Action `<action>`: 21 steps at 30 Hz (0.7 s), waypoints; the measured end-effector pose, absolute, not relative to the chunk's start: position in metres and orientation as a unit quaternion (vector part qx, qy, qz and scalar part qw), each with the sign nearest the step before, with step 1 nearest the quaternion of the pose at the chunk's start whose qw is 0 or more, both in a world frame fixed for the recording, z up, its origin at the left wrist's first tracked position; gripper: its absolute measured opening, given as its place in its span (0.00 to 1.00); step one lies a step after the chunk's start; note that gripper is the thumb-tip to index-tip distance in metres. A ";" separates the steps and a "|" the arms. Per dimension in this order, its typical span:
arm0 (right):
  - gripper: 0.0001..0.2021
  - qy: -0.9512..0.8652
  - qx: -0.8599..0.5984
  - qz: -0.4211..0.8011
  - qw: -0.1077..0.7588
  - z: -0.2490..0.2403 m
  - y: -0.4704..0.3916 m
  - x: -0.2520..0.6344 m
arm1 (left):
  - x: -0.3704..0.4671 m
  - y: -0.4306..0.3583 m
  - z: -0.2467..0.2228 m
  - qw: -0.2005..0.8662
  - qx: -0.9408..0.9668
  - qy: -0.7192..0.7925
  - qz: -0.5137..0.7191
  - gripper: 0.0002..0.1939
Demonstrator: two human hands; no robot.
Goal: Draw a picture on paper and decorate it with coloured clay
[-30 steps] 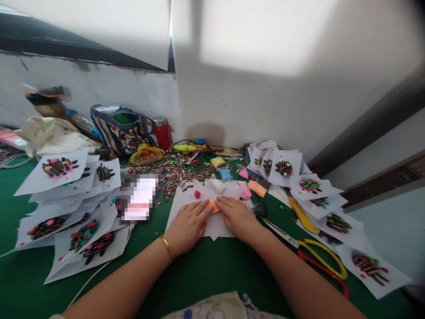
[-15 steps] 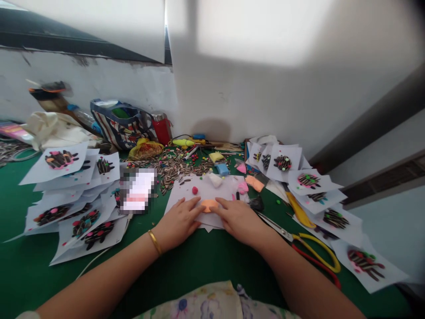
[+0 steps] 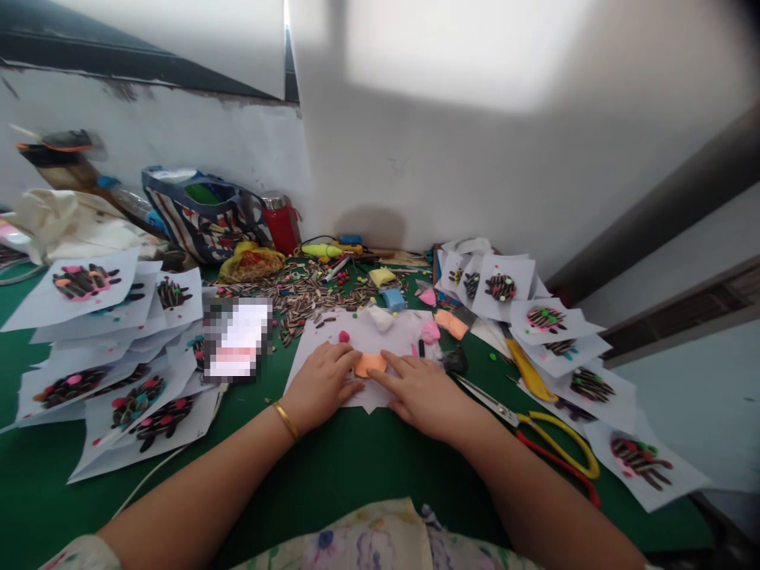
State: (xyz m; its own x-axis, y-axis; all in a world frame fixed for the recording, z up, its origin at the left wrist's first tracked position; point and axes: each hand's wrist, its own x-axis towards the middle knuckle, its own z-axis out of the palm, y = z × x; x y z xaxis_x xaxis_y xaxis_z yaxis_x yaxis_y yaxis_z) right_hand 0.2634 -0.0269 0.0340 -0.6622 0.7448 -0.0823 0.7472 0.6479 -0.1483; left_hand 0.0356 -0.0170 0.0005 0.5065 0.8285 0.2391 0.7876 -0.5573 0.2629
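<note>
A flattened piece of orange modelling clay (image 3: 370,363) lies on a white sheet of paper (image 3: 314,338) in front of me. My left hand (image 3: 324,384) rests on the sheet with its fingers stretched out, the tips at the clay's left edge. From the other side my right hand (image 3: 431,393) lies flat with fingers apart, its fingertips on the clay's right and lower edge. Just beyond the left fingers sits a small red ball (image 3: 344,336). A lump of white clay (image 3: 381,318) and some pink clay (image 3: 430,331) are at the sheet's far side.
Scissors (image 3: 522,418) with yellow and red handles lie to the right. Sheets with seed pictures are at left (image 3: 51,317) and right (image 3: 659,483). A phone (image 3: 241,340) with a cable lies left of the paper. Loose striped seeds (image 3: 309,289) cover the back, near a red flask (image 3: 281,226).
The view has turned slightly to the right. My right fingers have come a little further over the clay's lower edge, and more of its orange surface shows.
</note>
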 end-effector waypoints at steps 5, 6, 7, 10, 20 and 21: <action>0.33 0.912 0.405 -0.068 0.007 0.025 -0.027 0.258 | 0.026 -0.015 -0.003 0.094 0.860 0.470 0.177 0.28; 0.33 0.914 0.402 -0.059 0.009 0.023 -0.027 0.256 | 0.025 -0.014 -0.003 0.098 0.860 0.470 0.175 0.29; 0.33 0.915 0.399 -0.049 0.011 0.022 -0.027 0.255 | 0.025 -0.014 -0.003 0.099 0.860 0.469 0.174 0.30; 0.33 0.918 0.395 -0.030 0.008 0.020 -0.027 0.252 | 0.025 -0.013 -0.005 0.097 0.861 0.468 0.175 0.31; 0.30 0.922 0.384 -0.044 -0.006 0.019 -0.024 0.247 | 0.023 -0.012 -0.010 0.099 0.861 0.461 0.190 0.32; 0.30 0.922 0.385 -0.048 -0.006 0.018 -0.023 0.246 | 0.023 -0.012 -0.009 0.098 0.862 0.461 0.189 0.32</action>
